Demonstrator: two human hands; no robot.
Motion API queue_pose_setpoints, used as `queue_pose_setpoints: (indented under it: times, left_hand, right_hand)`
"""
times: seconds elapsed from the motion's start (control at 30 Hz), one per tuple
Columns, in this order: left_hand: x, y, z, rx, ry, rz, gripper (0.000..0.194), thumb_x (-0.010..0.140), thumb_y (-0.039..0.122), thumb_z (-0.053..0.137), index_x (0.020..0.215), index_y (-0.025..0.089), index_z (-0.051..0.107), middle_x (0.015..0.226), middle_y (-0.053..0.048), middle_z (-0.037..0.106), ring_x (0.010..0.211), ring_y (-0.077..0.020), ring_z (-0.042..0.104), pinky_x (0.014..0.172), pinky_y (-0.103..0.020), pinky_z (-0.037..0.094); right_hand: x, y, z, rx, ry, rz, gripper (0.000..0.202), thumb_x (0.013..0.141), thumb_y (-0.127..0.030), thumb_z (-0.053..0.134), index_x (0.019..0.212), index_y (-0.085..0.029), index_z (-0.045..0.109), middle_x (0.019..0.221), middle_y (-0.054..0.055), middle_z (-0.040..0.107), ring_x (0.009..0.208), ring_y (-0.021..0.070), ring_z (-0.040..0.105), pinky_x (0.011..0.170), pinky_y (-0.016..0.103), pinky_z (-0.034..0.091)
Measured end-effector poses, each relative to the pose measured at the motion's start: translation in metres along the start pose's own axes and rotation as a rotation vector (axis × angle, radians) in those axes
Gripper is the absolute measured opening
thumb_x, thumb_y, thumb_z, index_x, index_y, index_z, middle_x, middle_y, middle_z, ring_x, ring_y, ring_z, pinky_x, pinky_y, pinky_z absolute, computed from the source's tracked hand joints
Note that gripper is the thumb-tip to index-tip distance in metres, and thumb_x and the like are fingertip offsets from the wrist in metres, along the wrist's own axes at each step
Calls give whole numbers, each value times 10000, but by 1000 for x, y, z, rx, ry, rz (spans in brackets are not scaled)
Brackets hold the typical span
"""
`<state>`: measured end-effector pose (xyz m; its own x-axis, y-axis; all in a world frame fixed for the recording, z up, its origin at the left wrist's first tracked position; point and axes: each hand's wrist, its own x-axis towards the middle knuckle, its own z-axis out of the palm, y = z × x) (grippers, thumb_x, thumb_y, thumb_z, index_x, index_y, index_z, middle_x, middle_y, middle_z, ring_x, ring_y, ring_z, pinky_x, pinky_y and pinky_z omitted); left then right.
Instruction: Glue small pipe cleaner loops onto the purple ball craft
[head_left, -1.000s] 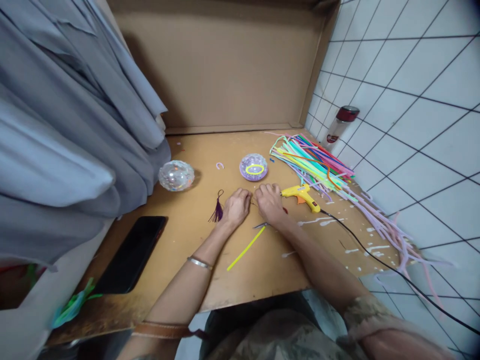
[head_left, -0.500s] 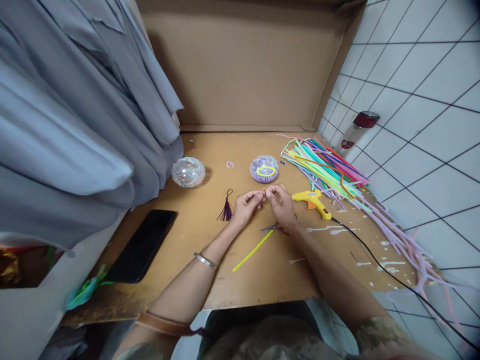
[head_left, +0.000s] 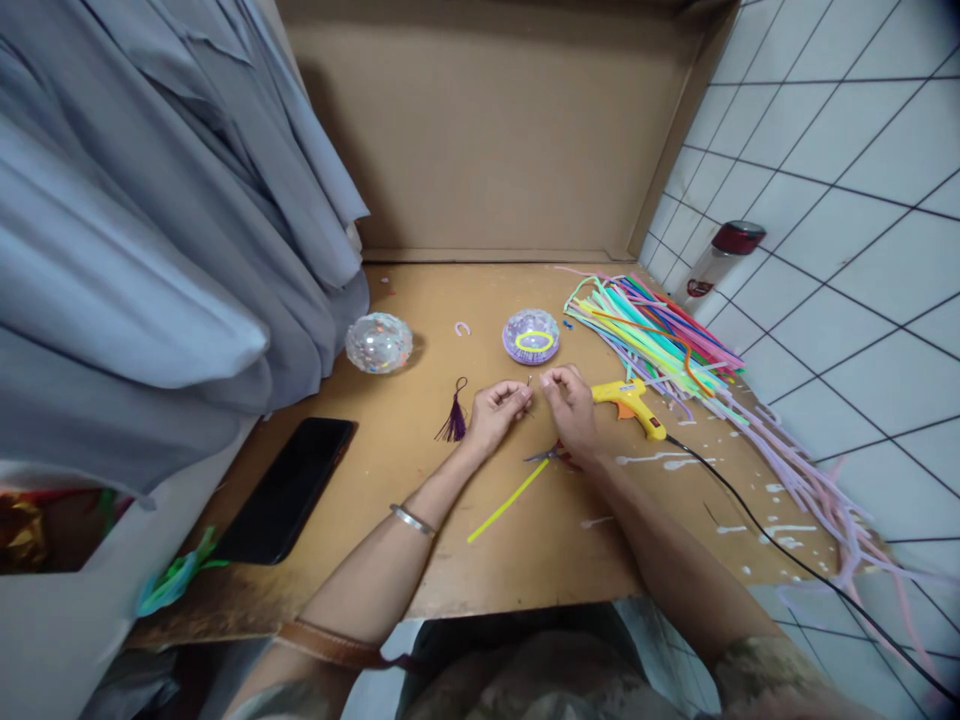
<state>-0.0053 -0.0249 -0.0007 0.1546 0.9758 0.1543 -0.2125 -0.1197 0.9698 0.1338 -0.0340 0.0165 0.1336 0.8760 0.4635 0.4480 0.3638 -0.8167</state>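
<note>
Over the middle of the table, my left hand (head_left: 498, 412) is closed in a pinch on a small thin piece (head_left: 529, 381) whose tip sticks up past the fingertips; its kind is too small to tell. My right hand (head_left: 570, 402) is pinched just beside it, a small gap between them, and whatever it holds is hidden. Scissors (head_left: 541, 456) lie partly under my right wrist, touching a yellow pipe cleaner (head_left: 504, 505). A dark purple tassel (head_left: 454, 418) lies left of my left hand. Beyond the hands sits a round purple-and-clear piece (head_left: 517, 340) with a yellow ring (head_left: 534, 342).
A yellow glue gun (head_left: 637, 408) with a black cord lies right of my hands. Behind it spreads a pile of coloured pipe cleaners (head_left: 645, 330). A clear ball (head_left: 379, 343), a curved pink piece (head_left: 463, 328) and a black phone (head_left: 289, 490) are leftward. A red-capped bottle (head_left: 720, 265) stands by the tiles.
My right hand has drawn slightly away to the right from my left, opening a small gap between the fingertips. The left hand keeps its pinch, the thin piece's tip now showing more.
</note>
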Motion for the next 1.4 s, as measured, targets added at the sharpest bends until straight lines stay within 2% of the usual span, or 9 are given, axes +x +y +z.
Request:
queue_pose_setpoints:
  times: [0.27,0.37,0.5,0.63,0.83,1.1,1.2,1.4]
  left_hand:
    - [-1,3,0,55,-12,-18,448,693,575,766,691,144,644,578,23,563,511,-69,421,525,-225,341]
    - [-1,2,0,48,-1,-13,444,695,566,771,696,138,652,573,24,563,506,-67,421,517,-220,337]
    - [-1,3,0,26,81,34,455,691,573,780,696,136,654,580,20,574,521,-71,443,530,-217,378]
    - [0,5,1,23,158,74,451,681,577,786,742,144,675,629,6,624,554,-84,481,565,-227,434]
    - [0,4,3,49,140,71,405,686,539,780,749,151,684,648,-3,633,555,-94,486,556,-237,437]
    - [-1,1,2,161,102,126,344,761,486,717,720,165,601,636,29,513,596,-96,436,583,-231,374]
    - [-1,1,2,153,86,117,366,775,508,694,704,178,553,619,41,461,582,-92,399,559,-225,347]
    - [0,3,1,107,40,54,444,777,589,681,666,184,534,576,39,470,560,-95,422,568,-231,378]
  right_hand:
    - [1,0,-2,-16,-34,-46,208,933,-368,474,918,-224,623,929,54,662,925,212,611,866,359,476]
    - [2,0,-2,-3,-19,-56,190,917,-356,487,889,-220,616,900,47,654,893,205,609,846,347,483]
    - [2,0,-1,47,-21,-61,180,888,-358,547,815,-216,630,841,33,649,843,195,606,815,338,484]
    - [1,1,-1,-7,-44,-38,170,866,-354,602,769,-221,642,819,24,662,821,195,608,814,351,472]
    - [0,2,-3,-190,-84,-48,163,892,-339,592,802,-222,663,874,31,685,880,213,624,880,391,434]
    - [-3,0,-1,-305,-87,-72,152,911,-326,581,825,-224,653,906,44,683,927,223,621,906,398,405]
    - [-2,-2,-2,-254,-70,-71,172,914,-349,575,810,-224,631,885,41,677,893,214,621,893,390,419]
    - [1,-1,-5,-119,-23,-52,195,921,-359,515,817,-227,613,859,41,665,851,208,608,809,363,461]
